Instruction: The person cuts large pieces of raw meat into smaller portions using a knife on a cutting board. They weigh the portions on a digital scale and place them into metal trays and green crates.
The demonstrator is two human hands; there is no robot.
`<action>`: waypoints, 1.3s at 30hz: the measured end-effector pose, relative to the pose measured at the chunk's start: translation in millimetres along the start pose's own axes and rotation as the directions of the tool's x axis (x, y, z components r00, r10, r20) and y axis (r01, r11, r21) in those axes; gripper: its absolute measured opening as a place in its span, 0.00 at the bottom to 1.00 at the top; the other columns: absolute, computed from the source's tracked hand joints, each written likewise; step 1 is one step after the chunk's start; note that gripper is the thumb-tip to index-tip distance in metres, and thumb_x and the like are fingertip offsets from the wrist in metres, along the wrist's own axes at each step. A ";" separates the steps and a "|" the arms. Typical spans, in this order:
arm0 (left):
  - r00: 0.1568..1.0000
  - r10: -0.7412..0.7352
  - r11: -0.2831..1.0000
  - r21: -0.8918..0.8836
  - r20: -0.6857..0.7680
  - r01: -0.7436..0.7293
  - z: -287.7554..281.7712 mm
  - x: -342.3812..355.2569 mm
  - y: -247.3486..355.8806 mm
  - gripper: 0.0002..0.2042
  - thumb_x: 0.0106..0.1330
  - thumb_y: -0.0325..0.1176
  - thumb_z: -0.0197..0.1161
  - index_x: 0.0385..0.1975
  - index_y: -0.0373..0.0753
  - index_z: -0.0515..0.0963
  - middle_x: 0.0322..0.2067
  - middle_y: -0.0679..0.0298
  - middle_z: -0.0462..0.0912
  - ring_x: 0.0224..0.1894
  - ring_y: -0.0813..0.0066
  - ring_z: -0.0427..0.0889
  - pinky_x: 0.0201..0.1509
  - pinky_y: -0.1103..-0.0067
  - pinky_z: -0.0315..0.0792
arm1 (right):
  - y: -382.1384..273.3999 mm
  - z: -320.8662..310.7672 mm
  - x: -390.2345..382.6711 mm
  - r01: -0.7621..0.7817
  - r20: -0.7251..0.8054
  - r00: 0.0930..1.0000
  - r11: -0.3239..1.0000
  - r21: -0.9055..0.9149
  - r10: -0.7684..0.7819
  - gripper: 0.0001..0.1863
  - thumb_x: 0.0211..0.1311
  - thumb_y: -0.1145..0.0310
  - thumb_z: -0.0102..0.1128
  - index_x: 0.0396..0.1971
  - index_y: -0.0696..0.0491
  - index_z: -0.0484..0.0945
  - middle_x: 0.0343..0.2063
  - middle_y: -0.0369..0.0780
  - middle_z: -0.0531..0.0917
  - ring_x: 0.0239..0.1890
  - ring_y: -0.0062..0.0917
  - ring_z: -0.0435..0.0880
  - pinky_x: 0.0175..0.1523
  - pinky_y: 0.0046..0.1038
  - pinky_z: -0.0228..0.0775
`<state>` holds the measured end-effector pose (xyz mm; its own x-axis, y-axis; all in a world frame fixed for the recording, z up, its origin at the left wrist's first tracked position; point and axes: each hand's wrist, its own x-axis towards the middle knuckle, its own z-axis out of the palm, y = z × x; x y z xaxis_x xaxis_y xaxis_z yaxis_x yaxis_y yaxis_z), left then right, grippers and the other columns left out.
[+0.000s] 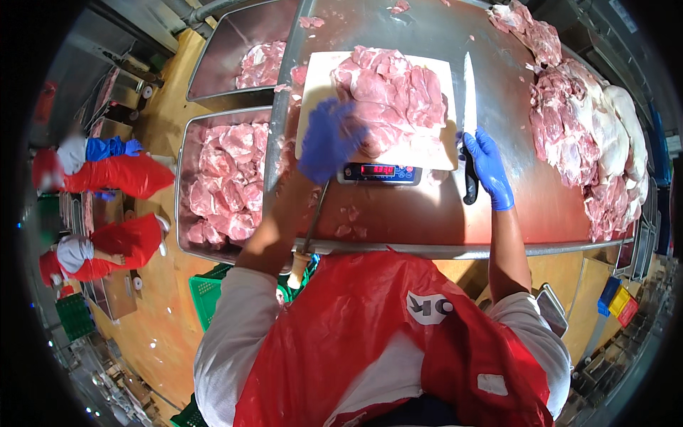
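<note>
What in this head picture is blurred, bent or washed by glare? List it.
Head view: the left hand is smeared by motion over the meat on the scale; the right hand by the knife is sharp; the steel table edge bows toward the rim; pale fat in the meat pile looks overexposed; corners are black.

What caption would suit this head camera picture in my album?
Blue-gloved left hand on raw meat atop a scale; right hand on a knife.
</note>
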<state>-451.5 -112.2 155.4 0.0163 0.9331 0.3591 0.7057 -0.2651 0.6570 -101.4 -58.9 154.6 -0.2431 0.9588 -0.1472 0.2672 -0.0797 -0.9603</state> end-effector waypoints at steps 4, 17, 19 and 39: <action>0.999 0.038 0.969 0.246 -0.037 -0.028 39.8 -27.6 40.6 0.26 0.52 0.38 0.71 0.54 0.44 0.75 0.56 0.46 0.69 0.58 0.40 0.67 0.62 0.55 0.64 | -12.7 29.8 -13.4 0.057 0.075 0.996 0.990 -0.130 -0.047 0.15 0.77 0.58 0.51 0.43 0.55 0.78 0.24 0.33 0.79 0.23 0.15 0.76 0.30 0.26 0.71; 0.977 -0.068 0.997 -0.056 -0.204 0.058 43.4 -31.3 2.2 0.25 0.48 0.33 0.72 0.49 0.43 0.76 0.53 0.43 0.69 0.56 0.43 0.70 0.58 0.58 0.69 | -9.2 62.3 -1.7 0.536 0.462 0.843 0.497 -0.682 -0.275 0.13 0.74 0.63 0.47 0.45 0.58 0.66 0.32 0.57 0.83 0.34 0.53 0.84 0.38 0.49 0.75; 0.972 -0.093 0.995 -0.062 -0.214 0.082 46.1 -30.7 6.4 0.25 0.48 0.33 0.72 0.49 0.42 0.76 0.51 0.44 0.71 0.55 0.44 0.72 0.57 0.59 0.71 | -14.1 59.9 -1.8 0.447 0.476 0.874 0.546 -0.708 -0.098 0.12 0.73 0.65 0.47 0.46 0.59 0.66 0.32 0.58 0.83 0.35 0.54 0.84 0.39 0.49 0.76; 0.953 -0.274 0.771 -0.621 -0.127 0.139 4.2 -43.2 -100.7 0.24 0.48 0.26 0.75 0.47 0.38 0.75 0.35 0.70 0.78 0.39 0.82 0.74 0.43 0.78 0.73 | -21.2 37.4 -72.1 0.314 0.383 0.919 0.411 -0.856 0.094 0.18 0.73 0.63 0.44 0.51 0.63 0.65 0.24 0.56 0.81 0.29 0.55 0.83 0.33 0.54 0.73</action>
<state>-520.3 -124.8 71.0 -0.2680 0.9313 0.2468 0.1065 -0.2259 0.9683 -124.4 -136.5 176.7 -0.5552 0.7694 -0.3158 0.8314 0.5020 -0.2384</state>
